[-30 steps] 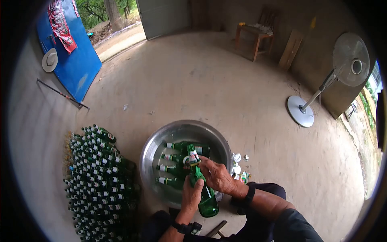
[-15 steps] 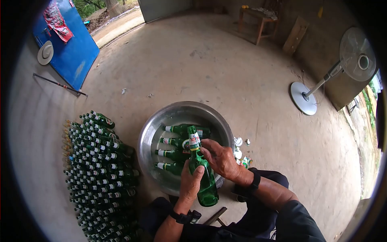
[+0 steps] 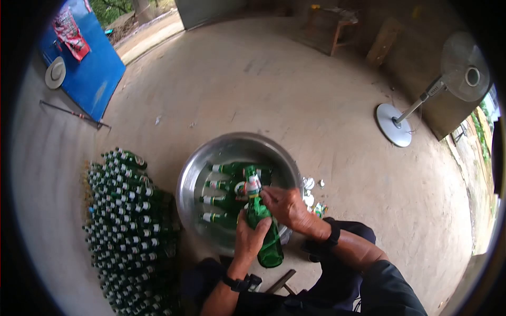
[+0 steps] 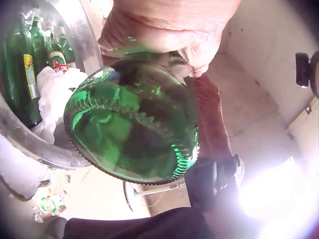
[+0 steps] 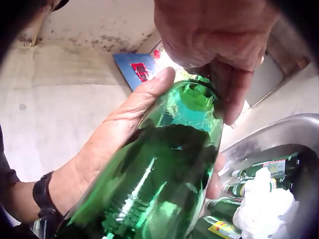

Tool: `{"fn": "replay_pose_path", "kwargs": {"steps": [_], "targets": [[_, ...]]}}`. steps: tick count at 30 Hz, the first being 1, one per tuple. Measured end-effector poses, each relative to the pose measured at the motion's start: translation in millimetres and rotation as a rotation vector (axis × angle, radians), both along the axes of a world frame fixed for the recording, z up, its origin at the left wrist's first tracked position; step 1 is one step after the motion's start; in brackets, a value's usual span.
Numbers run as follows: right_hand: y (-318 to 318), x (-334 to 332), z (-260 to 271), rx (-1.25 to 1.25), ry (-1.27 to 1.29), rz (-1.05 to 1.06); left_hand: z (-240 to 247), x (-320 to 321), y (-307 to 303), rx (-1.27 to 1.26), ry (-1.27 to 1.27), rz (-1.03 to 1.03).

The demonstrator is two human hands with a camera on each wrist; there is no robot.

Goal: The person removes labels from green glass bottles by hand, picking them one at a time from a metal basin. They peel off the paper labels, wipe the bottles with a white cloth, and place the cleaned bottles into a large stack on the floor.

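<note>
A green bottle point(image 3: 271, 248) slants over the near rim of a metal basin point(image 3: 188, 181), its neck pointing away from the person. The left hand point(image 3: 250, 239) grips its upper body, thumb on top. At the neck, beside the white and red label point(image 3: 253, 183), the right hand point(image 3: 290, 209) pinches with bent fingers. In the right wrist view the right hand point(image 5: 214, 37) covers the neck while the left hand point(image 5: 107, 137) holds the bottle point(image 5: 159, 164) from the side. The bottle's base point(image 4: 132, 124) faces the left wrist camera, hiding most of the grip.
Several green bottles point(image 3: 213, 217) lie in the basin, with white crumpled material point(image 5: 264, 206) among them. Many upright bottles point(image 3: 126, 226) crowd the floor at left. Scraps point(image 3: 308, 197) lie right of the basin. A standing fan point(image 3: 394, 124) and a blue door point(image 3: 87, 68) are farther off.
The right hand's fingers, more spread half a second ago, have drawn together at the bottle's neck. The left hand keeps its grip. The head view has shifted slightly.
</note>
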State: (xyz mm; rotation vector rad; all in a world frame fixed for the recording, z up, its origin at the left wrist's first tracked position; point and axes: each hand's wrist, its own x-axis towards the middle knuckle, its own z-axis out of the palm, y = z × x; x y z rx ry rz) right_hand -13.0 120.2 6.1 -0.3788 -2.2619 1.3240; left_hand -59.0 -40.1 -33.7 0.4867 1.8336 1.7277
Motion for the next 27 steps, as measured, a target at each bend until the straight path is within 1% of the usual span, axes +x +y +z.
{"fn": "replay_pose_path", "kwargs": {"steps": [1,3,5,6,8,11,13,15,18,19,21,22,23,25,27], "targets": [[2.0,-0.2,-7.0,0.053,-0.009,0.000,2.6,-0.3,2.4,-0.037,0.029,-0.002],[2.0,-3.1,-17.8,0.001,0.087,-0.027,1.4,1.8,2.9,-0.014,0.037,0.001],[3.5,-2.9,-15.7,0.001,0.022,-0.040,0.0,2.9,4.1,0.042,-0.034,0.013],[4.3,-2.3,-10.8,0.023,-0.007,-0.023,3.6,2.4,5.1,0.056,-0.026,0.004],[3.7,-1.8,-3.4,-0.001,0.041,0.018,11.8,3.0,4.9,0.122,-0.112,0.040],[2.9,-1.5,-3.3,0.036,0.088,0.049,11.4,1.4,3.2,0.116,-0.132,0.033],[3.6,-2.7,-11.6,0.025,0.094,0.051,11.0,1.4,3.2,0.123,-0.106,0.026],[6.3,-4.6,-18.4,-0.003,0.090,0.035,9.6,2.5,2.1,0.088,-0.010,0.007],[6.5,-5.7,-21.1,-0.019,0.056,-0.063,8.0,2.6,1.9,0.079,0.021,0.004],[6.4,-5.2,-20.5,-0.007,0.025,-0.063,7.3,1.4,0.8,0.054,-0.022,-0.001],[6.2,-6.0,-14.1,-0.082,0.076,-0.012,12.9,3.0,1.2,0.140,-0.145,0.047],[5.3,-4.9,-10.5,-0.095,0.045,-0.003,15.6,2.7,2.4,0.163,-0.162,0.056],[3.6,-5.0,-9.5,-0.092,0.047,-0.012,7.5,-0.8,-0.7,0.171,-0.168,0.030],[3.3,-3.5,-2.2,-0.149,-0.012,-0.007,6.1,-2.9,-1.1,0.211,-0.275,0.013],[4.4,-1.8,1.9,-0.179,-0.044,0.010,8.0,-4.7,-2.6,0.219,-0.321,-0.005]]}}
